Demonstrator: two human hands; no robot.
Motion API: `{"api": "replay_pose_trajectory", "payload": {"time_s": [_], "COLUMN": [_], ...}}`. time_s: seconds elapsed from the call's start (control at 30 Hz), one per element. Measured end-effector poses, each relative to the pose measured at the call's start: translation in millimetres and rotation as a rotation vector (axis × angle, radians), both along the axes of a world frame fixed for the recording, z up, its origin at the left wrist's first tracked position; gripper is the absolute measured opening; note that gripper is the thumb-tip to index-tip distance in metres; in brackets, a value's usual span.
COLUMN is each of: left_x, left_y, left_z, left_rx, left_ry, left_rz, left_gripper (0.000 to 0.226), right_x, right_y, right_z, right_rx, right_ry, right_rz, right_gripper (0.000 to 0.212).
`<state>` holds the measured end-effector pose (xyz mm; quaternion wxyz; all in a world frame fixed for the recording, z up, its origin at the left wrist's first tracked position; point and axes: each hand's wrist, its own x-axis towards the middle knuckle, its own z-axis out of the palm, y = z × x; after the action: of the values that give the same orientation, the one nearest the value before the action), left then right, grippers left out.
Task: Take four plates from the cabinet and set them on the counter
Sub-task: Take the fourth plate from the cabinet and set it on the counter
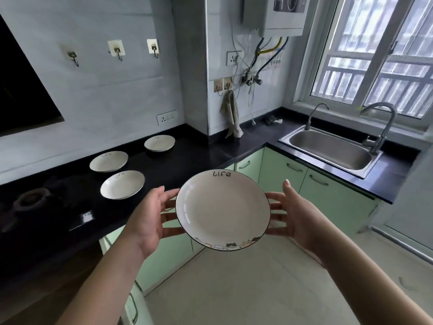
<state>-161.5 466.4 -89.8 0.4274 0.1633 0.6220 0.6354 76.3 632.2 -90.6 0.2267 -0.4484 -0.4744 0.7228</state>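
Three white plates already sit on the black counter point(187, 160): a far plate point(159, 143) close to the back wall, a middle plate point(108, 161) to its left, and a near plate point(122, 184) toward the counter's front edge, all apart from one another. The fourth plate point(222, 210), white with a dark rim and the word "life" printed on it, is held in the air over the floor, just off the counter's front edge and level. The left hand point(150, 219) supports its left rim, with straight fingers spread beneath it and the thumb at the edge. The right hand point(296, 215) does the same on the right rim, thumb raised; neither hand curls round the plate. A steel sink point(332, 151) is set into the counter's right run, under a window. By my reckoning only this last placement remains. The risk is that the open-handed hold gives little grip, so a tilt could let the plate slide off and break on the floor. Setting it down too near the near plate could also chip the rims, or leave it overhanging the front edge.
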Motion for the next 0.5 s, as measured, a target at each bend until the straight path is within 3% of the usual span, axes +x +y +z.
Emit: {"api": "replay_pose_trajectory", "payload": {"time_s": [0.5], "left_x": [-47.6], "left_y": [181.0], "left_z": [-38.1], "left_rx": [-0.119], "left_ry": [0.006], "left_rz": [0.012], "left_gripper": [0.050], "right_x": [-47.6], "right_y": [176.3], "right_z": [-49.8], "right_rx": [-0.063], "right_ry": [0.003], "right_rz": [-0.014], "right_gripper": [0.057]}}
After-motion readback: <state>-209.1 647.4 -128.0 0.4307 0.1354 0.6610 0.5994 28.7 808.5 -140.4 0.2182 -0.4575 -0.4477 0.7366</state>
